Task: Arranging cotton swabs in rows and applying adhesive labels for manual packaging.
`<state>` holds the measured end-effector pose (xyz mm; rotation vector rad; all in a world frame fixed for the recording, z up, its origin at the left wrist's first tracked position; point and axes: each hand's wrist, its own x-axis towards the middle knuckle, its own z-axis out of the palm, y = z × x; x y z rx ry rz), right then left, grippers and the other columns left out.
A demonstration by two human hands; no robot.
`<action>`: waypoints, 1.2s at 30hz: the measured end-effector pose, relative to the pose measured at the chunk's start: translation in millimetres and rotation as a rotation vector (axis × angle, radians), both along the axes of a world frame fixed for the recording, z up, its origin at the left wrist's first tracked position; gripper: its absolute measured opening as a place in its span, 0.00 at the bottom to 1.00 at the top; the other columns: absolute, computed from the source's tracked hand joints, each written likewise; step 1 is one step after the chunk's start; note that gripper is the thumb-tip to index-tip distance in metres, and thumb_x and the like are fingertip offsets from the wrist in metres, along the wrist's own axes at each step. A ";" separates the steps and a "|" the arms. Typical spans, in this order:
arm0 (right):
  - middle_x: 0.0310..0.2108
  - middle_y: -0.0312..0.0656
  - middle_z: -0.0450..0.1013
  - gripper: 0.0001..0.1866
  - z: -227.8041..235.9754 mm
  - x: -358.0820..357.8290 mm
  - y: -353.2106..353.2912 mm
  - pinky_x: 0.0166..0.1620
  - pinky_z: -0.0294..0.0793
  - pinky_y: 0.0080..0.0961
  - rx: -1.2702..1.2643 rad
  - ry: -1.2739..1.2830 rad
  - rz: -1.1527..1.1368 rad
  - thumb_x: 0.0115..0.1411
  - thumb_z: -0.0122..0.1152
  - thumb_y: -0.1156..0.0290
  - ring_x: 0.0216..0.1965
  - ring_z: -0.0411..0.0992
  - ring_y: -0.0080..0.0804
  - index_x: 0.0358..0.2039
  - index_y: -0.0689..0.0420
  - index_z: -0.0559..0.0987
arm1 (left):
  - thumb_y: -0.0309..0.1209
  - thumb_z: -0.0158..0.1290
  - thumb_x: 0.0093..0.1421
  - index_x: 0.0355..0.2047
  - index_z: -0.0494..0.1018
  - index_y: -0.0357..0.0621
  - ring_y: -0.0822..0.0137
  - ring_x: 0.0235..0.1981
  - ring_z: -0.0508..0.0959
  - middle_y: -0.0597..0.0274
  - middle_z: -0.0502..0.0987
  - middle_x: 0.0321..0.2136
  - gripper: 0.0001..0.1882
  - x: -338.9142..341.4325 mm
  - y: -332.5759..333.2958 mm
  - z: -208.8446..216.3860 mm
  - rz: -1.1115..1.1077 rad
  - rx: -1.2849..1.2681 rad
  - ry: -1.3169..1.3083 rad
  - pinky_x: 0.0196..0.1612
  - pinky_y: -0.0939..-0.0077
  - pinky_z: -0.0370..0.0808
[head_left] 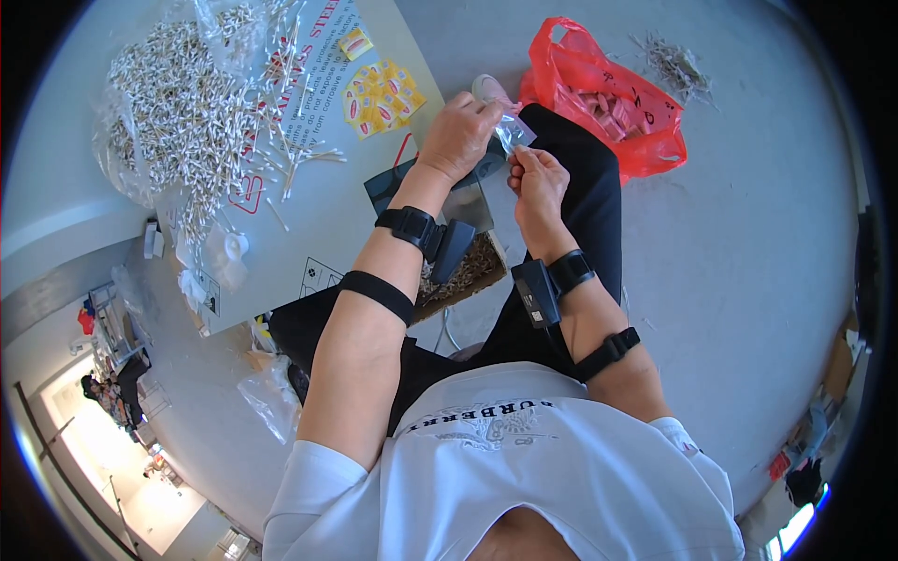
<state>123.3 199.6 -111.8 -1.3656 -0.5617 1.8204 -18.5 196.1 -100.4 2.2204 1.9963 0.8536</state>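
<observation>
Between my two hands, over my right thigh, is a small clear plastic bag (514,134). My left hand (458,136) pinches its left side with bent fingers. Just below its lower edge, my right hand (540,182) grips it between thumb and fingertips. What lies inside the bag is too small to tell. To the left of my left hand, yellow and white printed cards (382,98) lie spread on the table, with a small stack of cards (355,44) behind them. A big heap of cotton swabs (178,112) covers the table's left part, partly on clear plastic.
Right of my knee, a red plastic bag (655,131) on the floor holds pink packets (613,117); loose swabs (678,67) lie beyond it. An open box of swabs (477,266) stands below my left forearm, beside the table (271,271). Another person (117,397) is far left.
</observation>
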 end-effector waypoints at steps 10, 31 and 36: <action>0.22 0.35 0.71 0.05 -5.6 0.2 -8.1 0.22 0.62 0.15 -0.007 -0.014 0.009 0.60 0.59 0.75 0.20 0.64 0.17 0.28 0.61 0.76 | 0.24 0.53 0.53 0.29 0.72 0.45 0.58 0.36 0.75 0.61 0.76 0.27 0.03 -4.0 -8.9 -2.4 -0.028 -0.007 -0.047 0.39 0.63 0.74; 0.22 0.35 0.72 0.05 6.8 12.5 -13.1 0.21 0.62 0.14 0.003 0.054 0.082 0.58 0.62 0.75 0.18 0.64 0.16 0.26 0.60 0.77 | 0.24 0.51 0.53 0.32 0.76 0.38 0.53 0.36 0.77 0.54 0.79 0.29 0.07 -9.7 -19.7 22.2 -0.036 -0.187 -0.270 0.43 0.62 0.73; 0.21 0.36 0.73 0.04 14.9 9.7 -14.0 0.20 0.61 0.14 0.073 0.020 0.069 0.55 0.63 0.77 0.17 0.64 0.17 0.25 0.62 0.78 | 0.30 0.55 0.56 0.29 0.76 0.37 0.54 0.26 0.79 0.51 0.79 0.24 0.08 -4.5 -14.5 25.1 0.199 -0.266 -0.564 0.33 0.65 0.74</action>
